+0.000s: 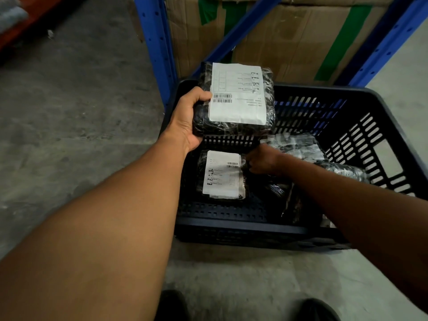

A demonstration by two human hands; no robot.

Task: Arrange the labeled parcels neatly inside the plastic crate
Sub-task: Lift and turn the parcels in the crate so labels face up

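Observation:
A dark plastic crate with slotted walls stands on the concrete floor. My left hand grips a black-wrapped parcel with a white label, held above the crate's far left corner. Inside, a second labeled parcel lies flat on the crate floor at the left. My right hand reaches into the crate with fingers curled at that parcel's right edge; whether it grips anything I cannot tell. More black parcels lie at the right, partly hidden under my right forearm.
Blue rack uprights and a diagonal brace stand right behind the crate, with large cardboard boxes with green tape on the rack. Bare concrete floor lies to the left. My shoes are at the bottom edge.

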